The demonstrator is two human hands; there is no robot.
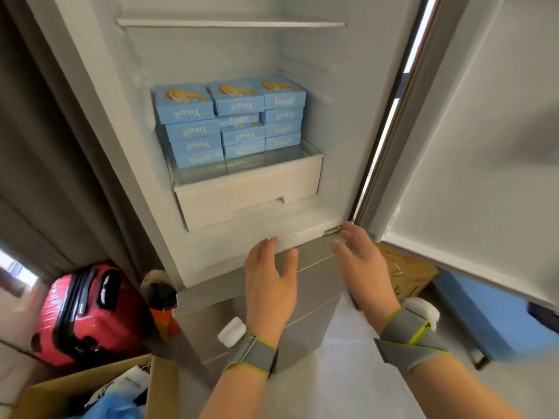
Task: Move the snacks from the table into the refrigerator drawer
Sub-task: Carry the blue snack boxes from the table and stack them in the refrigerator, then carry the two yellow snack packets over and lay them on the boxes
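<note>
- Both hands are hovering empty in front of the open refrigerator. The left hand [269, 282] is spreading its fingers loosely, and the right hand [363, 267] is holding its fingers relaxed and apart, with nothing in either.
- The snack boxes [230, 122], blue and stacked in three columns, are sitting inside the refrigerator just above the white drawer [248, 192], apparently on its glass cover rather than down inside it, though I cannot tell for certain.
- The drawer is lying straight ahead of and above the hands, with its long axis running left to right across the compartment.
- The left hand is sitting nearer the middle of the drawer front and the notch in its lower edge. The right hand is hanging off toward the hinge side, near the open door [484, 146].
- Any pull on the drawer is probably falling to the left hand reaching up and forward.
- No bench or further snacks are showing here.
</note>
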